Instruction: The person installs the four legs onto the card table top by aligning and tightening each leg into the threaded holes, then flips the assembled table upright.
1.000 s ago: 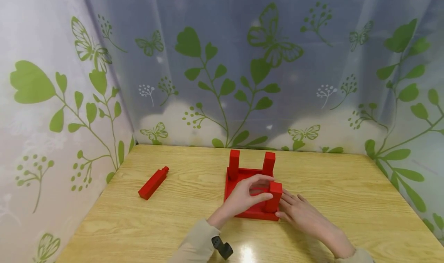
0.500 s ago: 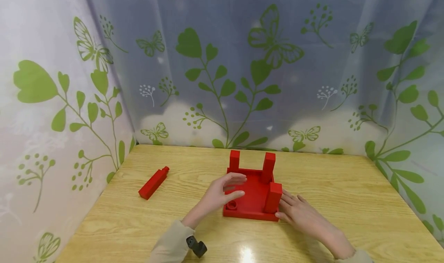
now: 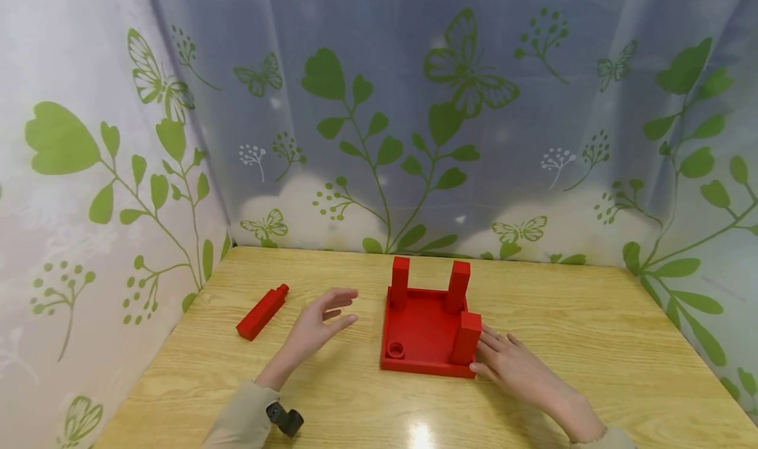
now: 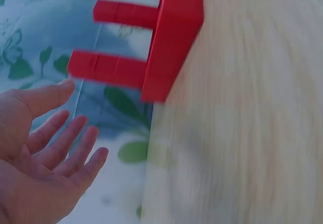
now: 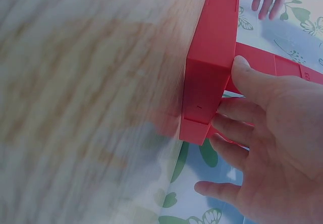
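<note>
A red square tray-like base (image 3: 423,369) lies on the table with three red square legs standing in its corners: back left (image 3: 400,283), back right (image 3: 458,287) and front right (image 3: 468,338). The front-left corner shows a round red socket (image 3: 395,350). My right hand (image 3: 514,368) rests against the base's right side, fingers extended, thumb at the near corner; the right wrist view shows the fingertips along that side. Between the base and a loose red leg (image 3: 260,314) with a round peg end, my left hand (image 3: 314,327) hovers, holding nothing, fingers relaxed.
The wooden table (image 3: 331,409) reaches back to a patterned curtain (image 3: 379,139) with leaves and butterflies. A similar curtain hangs on the left and the right. A black clip-like device (image 3: 285,419) sits on the left sleeve.
My left hand has moved left, from beside the front-right leg, across the base and out over the table towards the loose leg. The right hand stays at the base's side.
</note>
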{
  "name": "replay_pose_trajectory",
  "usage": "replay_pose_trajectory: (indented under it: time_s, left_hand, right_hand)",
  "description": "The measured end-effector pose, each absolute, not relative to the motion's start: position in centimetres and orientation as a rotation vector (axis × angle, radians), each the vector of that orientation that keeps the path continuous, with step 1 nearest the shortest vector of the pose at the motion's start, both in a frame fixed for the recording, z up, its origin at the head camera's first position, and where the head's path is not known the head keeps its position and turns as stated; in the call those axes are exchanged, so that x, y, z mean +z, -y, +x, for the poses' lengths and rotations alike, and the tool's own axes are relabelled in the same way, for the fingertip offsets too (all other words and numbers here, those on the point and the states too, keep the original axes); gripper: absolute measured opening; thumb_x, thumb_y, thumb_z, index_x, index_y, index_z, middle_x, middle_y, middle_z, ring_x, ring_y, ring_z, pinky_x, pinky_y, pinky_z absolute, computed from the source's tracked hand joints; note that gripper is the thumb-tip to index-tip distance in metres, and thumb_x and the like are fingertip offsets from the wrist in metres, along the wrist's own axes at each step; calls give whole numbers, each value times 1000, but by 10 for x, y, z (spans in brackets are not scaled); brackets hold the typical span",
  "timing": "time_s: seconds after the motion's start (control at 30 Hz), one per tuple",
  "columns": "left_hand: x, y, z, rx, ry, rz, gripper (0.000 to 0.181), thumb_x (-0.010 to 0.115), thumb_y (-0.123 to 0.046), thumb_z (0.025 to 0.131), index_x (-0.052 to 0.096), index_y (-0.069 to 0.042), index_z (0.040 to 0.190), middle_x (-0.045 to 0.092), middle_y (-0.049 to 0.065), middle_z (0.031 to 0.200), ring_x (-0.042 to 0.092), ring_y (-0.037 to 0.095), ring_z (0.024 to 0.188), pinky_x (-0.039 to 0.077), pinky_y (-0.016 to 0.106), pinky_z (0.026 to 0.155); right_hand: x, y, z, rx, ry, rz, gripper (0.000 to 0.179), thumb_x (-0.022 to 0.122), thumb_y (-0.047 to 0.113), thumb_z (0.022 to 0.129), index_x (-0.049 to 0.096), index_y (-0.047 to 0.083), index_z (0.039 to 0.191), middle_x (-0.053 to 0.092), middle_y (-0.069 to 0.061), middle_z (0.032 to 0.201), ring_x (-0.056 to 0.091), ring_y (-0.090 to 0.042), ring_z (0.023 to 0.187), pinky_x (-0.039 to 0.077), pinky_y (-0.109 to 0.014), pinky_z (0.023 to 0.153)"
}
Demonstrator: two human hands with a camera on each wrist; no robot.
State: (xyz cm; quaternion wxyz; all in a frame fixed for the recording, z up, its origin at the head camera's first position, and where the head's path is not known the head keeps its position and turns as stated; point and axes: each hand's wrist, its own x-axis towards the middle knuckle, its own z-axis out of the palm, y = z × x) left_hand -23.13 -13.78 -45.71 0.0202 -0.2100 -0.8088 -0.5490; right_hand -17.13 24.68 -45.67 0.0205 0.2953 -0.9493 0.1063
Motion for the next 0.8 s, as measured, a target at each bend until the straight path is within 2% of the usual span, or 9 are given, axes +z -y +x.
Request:
replay_pose_trajectory:
  time_s: [0.2,0.4,0.8]
  left_hand:
    - [-450,175,-235,-1589,2473,-509,48,76,-11,91,60,-1,135,62,18,136,59,38,126,45,58,106]
    - [-449,211,-237,-1452,2521,-406,48,74,-12,94,57,0,137,60,21,138,56,40,129,45,54,108]
    - [-462,255,-235,-1220,2649,-248,53,76,-9,91,54,2,139,59,27,137,57,44,124,48,58,102]
  right_hand:
    - [-458,-247,-171,312,2939,915,53,58,38,102,58,3,141,54,-20,145,47,-44,137,40,-70,103]
    - [-458,-247,-171,328,2954,905,54,57,38,102,56,3,143,53,-19,147,45,-43,139,39,-71,104]
    - [-457,-248,-171,333,2964,905,53,56,39,103,57,3,143,53,-19,147,45,-43,139,39,-71,104]
